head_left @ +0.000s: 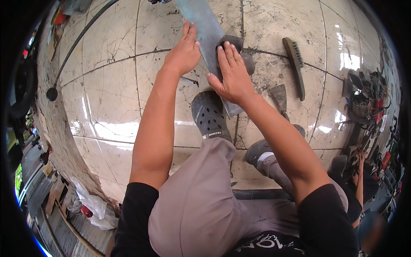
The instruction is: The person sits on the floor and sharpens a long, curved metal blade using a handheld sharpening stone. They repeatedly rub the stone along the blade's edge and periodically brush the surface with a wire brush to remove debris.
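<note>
A long, flat bluish-grey metal strip [201,25] slants down the tiled floor and ends near my left shoe. My left hand [185,53] is stretched out at its left edge, fingertips against the metal. Flat and with fingers extended, my right hand [234,73] presses over the strip's right edge. Beneath those fingertips lies a dark, curved sheet-like piece [233,39], perhaps sandpaper; the palm hides part of it. A rounded grey thing [248,63] sits right beside that hand, its kind unclear.
Right of the strip lie a wooden-handled wire brush [295,68] and a scraper [279,96]. A small metal rod [188,80] rests left of it. A black cable [70,49] curves across the left floor. Parts crowd the right side, where another person's arm [360,184] shows.
</note>
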A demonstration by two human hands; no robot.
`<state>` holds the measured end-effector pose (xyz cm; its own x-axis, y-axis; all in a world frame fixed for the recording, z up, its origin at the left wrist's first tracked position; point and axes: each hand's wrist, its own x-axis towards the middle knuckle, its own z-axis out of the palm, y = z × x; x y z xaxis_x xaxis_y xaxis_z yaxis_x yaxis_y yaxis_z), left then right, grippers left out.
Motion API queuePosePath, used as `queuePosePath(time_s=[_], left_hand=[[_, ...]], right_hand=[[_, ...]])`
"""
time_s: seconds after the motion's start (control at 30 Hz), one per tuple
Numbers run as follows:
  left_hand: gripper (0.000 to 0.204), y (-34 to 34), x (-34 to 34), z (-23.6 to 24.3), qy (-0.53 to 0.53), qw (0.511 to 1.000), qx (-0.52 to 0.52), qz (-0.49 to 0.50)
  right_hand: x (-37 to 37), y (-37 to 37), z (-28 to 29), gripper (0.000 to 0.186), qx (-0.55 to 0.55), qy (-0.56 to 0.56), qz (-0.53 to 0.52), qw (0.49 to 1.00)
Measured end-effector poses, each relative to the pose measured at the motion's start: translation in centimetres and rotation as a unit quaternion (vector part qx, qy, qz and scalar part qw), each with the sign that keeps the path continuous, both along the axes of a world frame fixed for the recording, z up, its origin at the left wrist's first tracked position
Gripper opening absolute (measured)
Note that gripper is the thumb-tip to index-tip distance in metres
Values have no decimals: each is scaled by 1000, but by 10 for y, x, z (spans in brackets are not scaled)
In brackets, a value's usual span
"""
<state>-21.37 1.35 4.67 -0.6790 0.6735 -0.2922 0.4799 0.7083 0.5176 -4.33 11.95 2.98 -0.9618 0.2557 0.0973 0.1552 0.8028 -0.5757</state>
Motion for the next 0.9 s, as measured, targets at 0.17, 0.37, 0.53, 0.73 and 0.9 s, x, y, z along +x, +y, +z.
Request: queuePosePath(time_s=[0.17,0.37,0.53,0.73,0.9], left_hand=[[60,-9,-1,0,5,1000,-4,1],[60,-10,-1,-2,-5,999,34,-2],[60,-1,-2,1,-7,999,29,-12],[59,-14,3,3,-7,1000,7,-6],[60,-6,-1,-2,18,999,29,-19]], right_hand=[[57,-10,8,81,-12,-38,80,996],[20,-15,7,82,-1,-8,23,1000],[-35,11,-7,83,-43,16,-14,999],[70,-7,10,84,-52,-59,66,995],[-6,3,4,82,-3,-15,15,1000]])
